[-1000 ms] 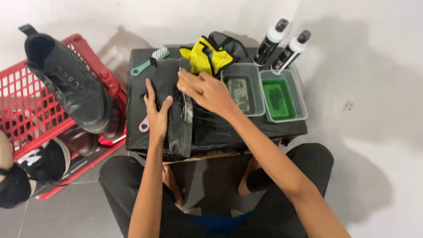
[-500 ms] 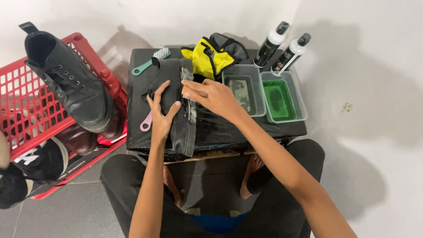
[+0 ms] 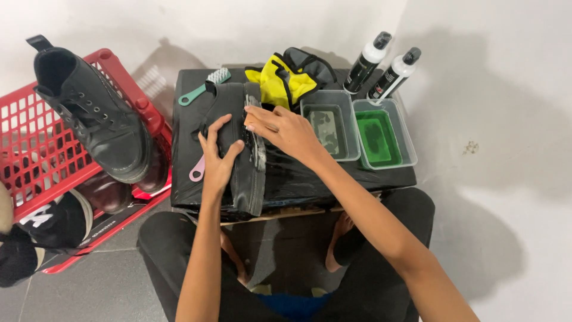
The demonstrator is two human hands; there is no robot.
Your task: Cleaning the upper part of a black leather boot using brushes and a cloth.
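A black boot (image 3: 237, 179) lies on its side on a low table covered in black (image 3: 310, 179). My left hand (image 3: 217, 156) grips the boot's upper from the left and holds it down. My right hand (image 3: 287, 128) rests against the boot's sole edge, where there is white foam. Its fingers are closed on a small tan brush (image 3: 248, 120) that is mostly hidden by the fingertips.
Teal brush (image 3: 202, 87), pink handle (image 3: 196, 170), yellow-black cloth (image 3: 290, 79), grey tub (image 3: 330, 126), green-water tub (image 3: 382, 136) and two bottles (image 3: 381, 62) share the table. At the left, a red basket (image 3: 36, 149) holds another black boot (image 3: 95, 119) and other shoes.
My right hand has slid a little along the boot's sole edge toward me. My left hand's fingers have shifted their grip on the upper.
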